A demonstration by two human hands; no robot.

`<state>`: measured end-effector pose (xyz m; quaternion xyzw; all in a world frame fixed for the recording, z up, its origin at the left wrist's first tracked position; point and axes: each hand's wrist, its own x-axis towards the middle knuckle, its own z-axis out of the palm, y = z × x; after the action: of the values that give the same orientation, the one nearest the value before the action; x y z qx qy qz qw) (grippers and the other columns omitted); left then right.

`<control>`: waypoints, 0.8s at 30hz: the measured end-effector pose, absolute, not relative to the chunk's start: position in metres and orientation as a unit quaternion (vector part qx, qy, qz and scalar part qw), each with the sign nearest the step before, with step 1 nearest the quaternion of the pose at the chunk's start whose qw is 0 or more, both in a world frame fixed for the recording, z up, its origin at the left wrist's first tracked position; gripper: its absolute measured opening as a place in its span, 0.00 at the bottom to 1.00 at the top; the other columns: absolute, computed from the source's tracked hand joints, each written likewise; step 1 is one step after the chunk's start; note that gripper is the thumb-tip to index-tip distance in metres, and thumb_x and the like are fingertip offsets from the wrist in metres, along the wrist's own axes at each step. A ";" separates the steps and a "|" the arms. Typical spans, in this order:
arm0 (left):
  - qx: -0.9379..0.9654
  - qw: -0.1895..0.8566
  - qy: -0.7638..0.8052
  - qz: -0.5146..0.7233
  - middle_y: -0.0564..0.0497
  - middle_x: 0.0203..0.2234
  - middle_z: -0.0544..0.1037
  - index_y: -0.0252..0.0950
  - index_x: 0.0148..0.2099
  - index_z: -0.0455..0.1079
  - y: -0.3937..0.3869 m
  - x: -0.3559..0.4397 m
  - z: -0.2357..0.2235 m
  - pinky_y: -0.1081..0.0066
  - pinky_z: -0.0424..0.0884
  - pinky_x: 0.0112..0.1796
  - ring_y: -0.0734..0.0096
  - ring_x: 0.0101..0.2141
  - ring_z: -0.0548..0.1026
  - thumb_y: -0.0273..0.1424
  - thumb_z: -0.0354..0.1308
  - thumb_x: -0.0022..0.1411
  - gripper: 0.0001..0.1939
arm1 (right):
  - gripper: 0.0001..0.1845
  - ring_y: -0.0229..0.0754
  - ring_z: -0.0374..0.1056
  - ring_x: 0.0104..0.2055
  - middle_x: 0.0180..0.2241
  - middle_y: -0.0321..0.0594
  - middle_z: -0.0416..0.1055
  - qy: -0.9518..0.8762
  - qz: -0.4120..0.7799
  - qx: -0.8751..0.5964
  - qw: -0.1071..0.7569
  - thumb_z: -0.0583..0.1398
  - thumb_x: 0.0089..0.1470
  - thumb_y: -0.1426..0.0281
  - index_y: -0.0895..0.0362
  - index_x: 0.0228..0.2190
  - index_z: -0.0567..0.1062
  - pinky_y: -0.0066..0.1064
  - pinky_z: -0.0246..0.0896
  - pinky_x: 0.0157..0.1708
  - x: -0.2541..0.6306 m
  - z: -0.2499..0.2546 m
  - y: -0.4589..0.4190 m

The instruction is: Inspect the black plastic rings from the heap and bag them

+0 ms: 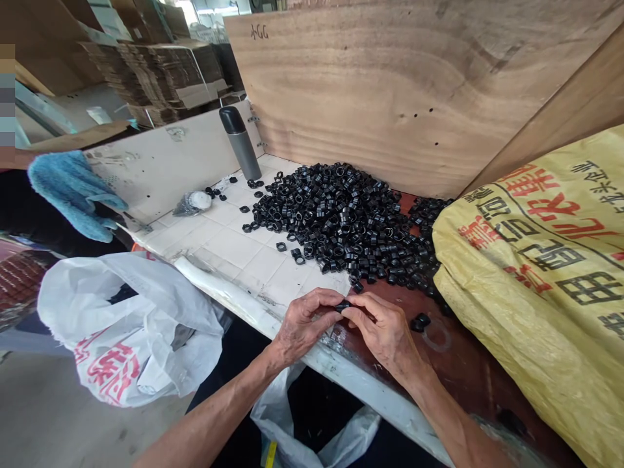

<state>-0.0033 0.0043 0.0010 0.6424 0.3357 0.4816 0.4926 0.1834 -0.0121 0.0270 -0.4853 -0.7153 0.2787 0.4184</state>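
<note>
1. Head view, hidden or unclear: the small black part [342, 305] is mostly covered by fingertips; its full shape cannot be read. Lower fingers of both hands are curled and partly out of sight. Forearms cut off by the bottom edge. Yellow sack [536, 279] runs out of frame at right and overlaps the right end of the pile of black rings [341, 221]. Interior of the open bag [341, 439] below the table edge [341, 367] is dark; contents not legible.
2. Head view, grip: left hand [305, 322] closed in a pinch, thumb and forefinger on the left end of the black part. Right hand [383, 328] likewise pinched, on its right end. No visible gap between digits and part.
3. Head view, position: black part lies between the two sets of fingertips, above the table near its front edge, on the near side of the pile. Loose black pieces [420, 322] sit right of the right hand. Grey bottle [241, 146] stands upright beyond the pile's left side.
</note>
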 end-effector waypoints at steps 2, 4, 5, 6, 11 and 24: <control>0.655 0.472 0.337 0.484 0.45 0.44 0.79 0.37 0.46 0.75 0.005 -0.003 0.001 0.63 0.77 0.47 0.64 0.45 0.79 0.29 0.63 0.63 0.08 | 0.07 0.41 0.72 0.29 0.30 0.40 0.74 -0.716 0.274 -0.481 0.425 0.59 0.63 0.69 0.54 0.40 0.78 0.31 0.70 0.30 0.183 0.027 -0.013; 0.658 0.466 0.333 0.489 0.45 0.43 0.79 0.37 0.46 0.76 0.006 -0.003 0.000 0.62 0.77 0.47 0.64 0.45 0.79 0.29 0.63 0.63 0.08 | 0.07 0.43 0.74 0.34 0.33 0.42 0.75 -0.720 0.258 -0.473 0.437 0.59 0.62 0.69 0.54 0.40 0.78 0.32 0.72 0.36 0.183 0.028 -0.013; 0.656 0.468 0.329 0.493 0.45 0.43 0.79 0.37 0.45 0.76 0.006 -0.003 0.000 0.62 0.77 0.47 0.64 0.44 0.79 0.29 0.64 0.63 0.08 | 0.07 0.44 0.74 0.37 0.35 0.43 0.76 -0.723 0.253 -0.469 0.439 0.60 0.62 0.70 0.54 0.40 0.78 0.33 0.72 0.38 0.183 0.028 -0.013; 0.652 0.471 0.326 0.497 0.45 0.43 0.79 0.37 0.45 0.76 0.006 -0.003 0.000 0.62 0.77 0.47 0.64 0.44 0.79 0.29 0.64 0.63 0.08 | 0.08 0.45 0.74 0.38 0.37 0.43 0.76 -0.726 0.252 -0.468 0.436 0.59 0.62 0.70 0.54 0.42 0.78 0.34 0.72 0.40 0.183 0.028 -0.014; 0.646 0.473 0.325 0.503 0.46 0.43 0.79 0.38 0.45 0.77 0.007 -0.004 0.001 0.62 0.77 0.48 0.64 0.45 0.79 0.27 0.65 0.62 0.09 | 0.10 0.42 0.75 0.32 0.35 0.40 0.77 -0.714 0.264 -0.492 0.423 0.59 0.61 0.70 0.54 0.45 0.74 0.32 0.71 0.35 0.185 0.024 -0.016; 0.644 0.486 0.343 0.481 0.46 0.42 0.79 0.38 0.45 0.77 0.006 -0.002 0.004 0.63 0.76 0.49 0.64 0.45 0.78 0.29 0.64 0.62 0.08 | 0.04 0.40 0.71 0.25 0.27 0.36 0.74 -0.673 0.322 -0.526 0.408 0.60 0.61 0.66 0.54 0.37 0.73 0.28 0.66 0.27 0.181 0.022 -0.017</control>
<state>-0.0024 0.0061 0.0038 0.6438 0.3432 0.4808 0.4864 0.1806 -0.0168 0.0220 -0.5256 -0.6734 0.3220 0.4081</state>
